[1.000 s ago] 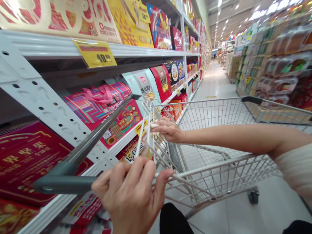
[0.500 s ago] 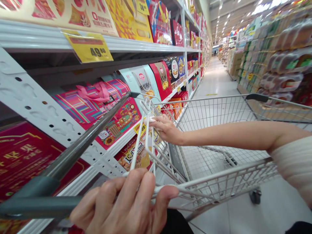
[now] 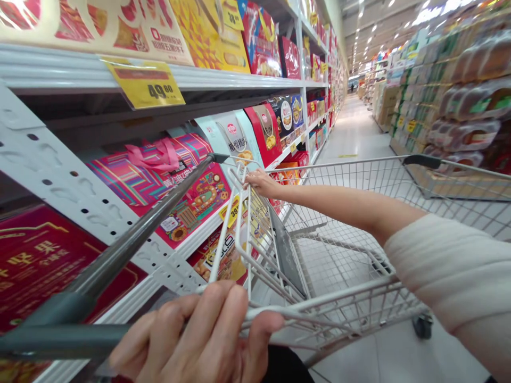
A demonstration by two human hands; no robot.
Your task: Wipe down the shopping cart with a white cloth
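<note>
A shopping cart of pale metal wire stands in front of me, with a grey handlebar at its left. At the bottom middle, my left hand is closed around the near corner of the cart's wire frame, thumb toward the right. My right arm, in a cream sleeve, reaches across the basket from the right. At its end my right hand is curled over the far upper part of the folding wire seat frame. Its fingertips are partly hidden there.
Store shelves with boxed snacks and yellow price tags run close along the left. A pink patterned gift box sits beside the handlebar. Stacked packs of drinks stand at the right. Between them an aisle stretches away.
My right hand has moved up and farther away along the wire frame, with more sleeve now showing. A small white thing seen under its fingers no longer shows. My left hand has barely shifted.
</note>
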